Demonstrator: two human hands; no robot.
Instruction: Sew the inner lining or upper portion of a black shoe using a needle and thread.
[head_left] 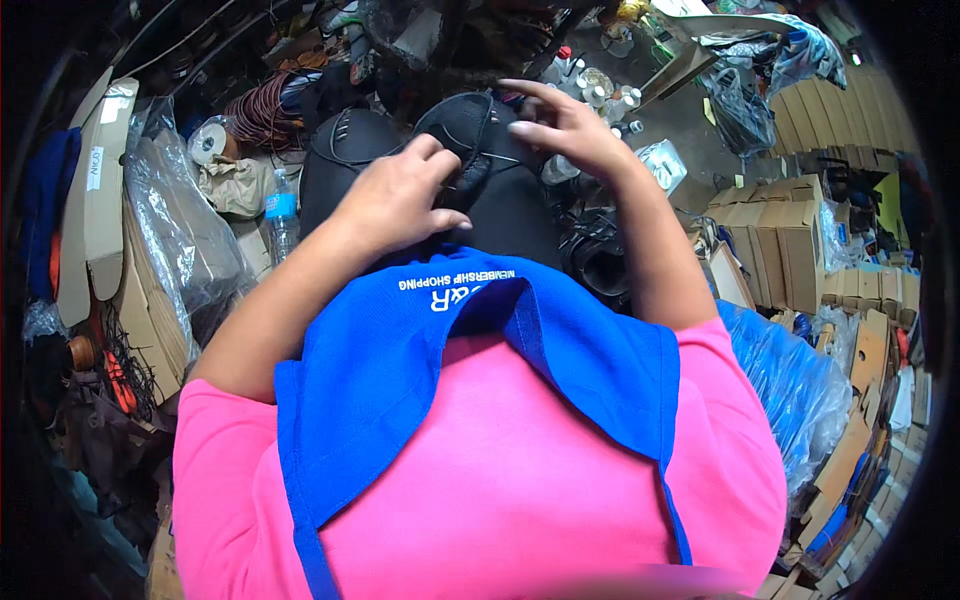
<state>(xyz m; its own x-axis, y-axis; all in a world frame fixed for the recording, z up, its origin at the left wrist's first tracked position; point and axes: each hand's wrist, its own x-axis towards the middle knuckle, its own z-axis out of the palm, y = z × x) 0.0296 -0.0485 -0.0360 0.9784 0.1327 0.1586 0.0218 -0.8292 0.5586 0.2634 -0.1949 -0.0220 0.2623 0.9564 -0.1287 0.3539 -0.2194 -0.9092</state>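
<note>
A rounded black leather-like piece (466,122), with dark cord running over it, lies on my lap near my knees; it resembles a shoe upper, but its kind is not certain. The bent fingers of my left hand (400,195) press on its left edge, and the thumb lies by its lower end. Right of the piece, my right hand (570,130) is raised with the index finger stretched out and the thumb apart from it. Dark cord passes below that hand; I cannot see any of it between the fingers. A blue apron (390,400) covers my upper lap.
Left of my legs stand a water bottle (282,215), a tape roll (207,143) and a plastic-wrapped bundle (185,220). Coiled reddish cord (268,110) lies beyond. Several bottles (600,90) stand past my right hand. Cardboard stacks (775,240) and a blue plastic-wrapped bundle (790,370) fill the right side.
</note>
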